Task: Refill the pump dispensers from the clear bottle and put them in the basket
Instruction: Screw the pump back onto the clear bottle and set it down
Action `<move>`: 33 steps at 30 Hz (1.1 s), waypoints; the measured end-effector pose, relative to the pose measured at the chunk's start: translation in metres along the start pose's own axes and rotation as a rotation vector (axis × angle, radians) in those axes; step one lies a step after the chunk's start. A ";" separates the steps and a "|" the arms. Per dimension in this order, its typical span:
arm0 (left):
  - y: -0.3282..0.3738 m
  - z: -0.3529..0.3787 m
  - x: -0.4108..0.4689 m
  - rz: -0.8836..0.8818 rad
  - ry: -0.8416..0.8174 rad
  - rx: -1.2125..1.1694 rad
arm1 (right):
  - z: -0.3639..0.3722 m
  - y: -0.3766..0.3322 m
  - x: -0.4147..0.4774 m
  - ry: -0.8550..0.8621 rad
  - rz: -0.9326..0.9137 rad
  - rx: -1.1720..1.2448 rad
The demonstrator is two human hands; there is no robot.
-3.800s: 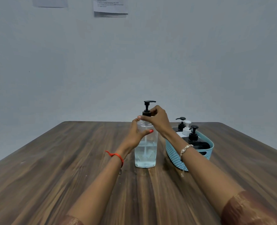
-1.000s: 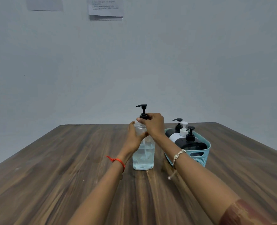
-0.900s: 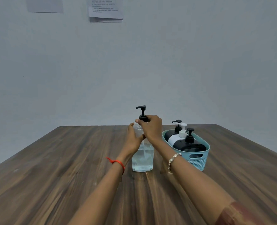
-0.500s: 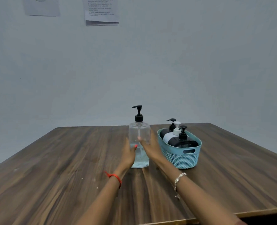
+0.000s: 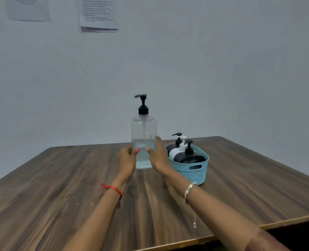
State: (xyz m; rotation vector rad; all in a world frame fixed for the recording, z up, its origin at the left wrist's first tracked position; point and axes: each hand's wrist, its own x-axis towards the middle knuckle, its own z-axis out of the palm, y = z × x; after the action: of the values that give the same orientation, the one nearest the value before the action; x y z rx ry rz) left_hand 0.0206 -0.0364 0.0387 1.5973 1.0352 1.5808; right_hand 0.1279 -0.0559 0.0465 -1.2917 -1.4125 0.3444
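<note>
A tall clear bottle (image 5: 143,131) with a black pump head stands upright on the wooden table (image 5: 59,187), holding liquid in its lower part. My left hand (image 5: 127,161) wraps its lower left side and my right hand (image 5: 159,158) its lower right side. Just to the right sits a teal basket (image 5: 195,169) containing two black pump dispensers (image 5: 190,156) and a white one (image 5: 176,153).
A grey wall rises behind the table, with paper sheets (image 5: 98,13) pinned high up. The table's near edge (image 5: 258,227) runs across the lower right. A red thread is on my left wrist, a bracelet on my right.
My right hand left the pump collar and both hands slid down to the bottle's lower body. The view pulled back, showing the table's near edge.
</note>
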 end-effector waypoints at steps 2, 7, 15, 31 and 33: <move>0.028 0.006 0.017 0.075 0.024 0.023 | -0.020 -0.025 0.020 0.012 -0.061 -0.002; 0.087 0.036 0.063 0.222 -0.010 0.022 | -0.090 -0.068 0.073 -0.010 -0.144 0.043; 0.100 0.126 0.130 0.199 -0.470 -0.059 | -0.175 -0.021 0.152 0.023 -0.174 0.093; -0.138 0.281 0.260 -0.321 -0.973 -0.290 | -0.136 0.261 0.285 0.119 0.167 -0.034; -0.154 0.288 0.260 -0.360 -0.975 -0.295 | -0.132 0.276 0.288 0.089 0.200 -0.055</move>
State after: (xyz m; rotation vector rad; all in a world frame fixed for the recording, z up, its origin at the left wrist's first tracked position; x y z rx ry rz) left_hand 0.2828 0.2867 0.0111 1.5648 0.4690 0.5305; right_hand 0.4434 0.2205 0.0181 -1.4802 -1.2288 0.3795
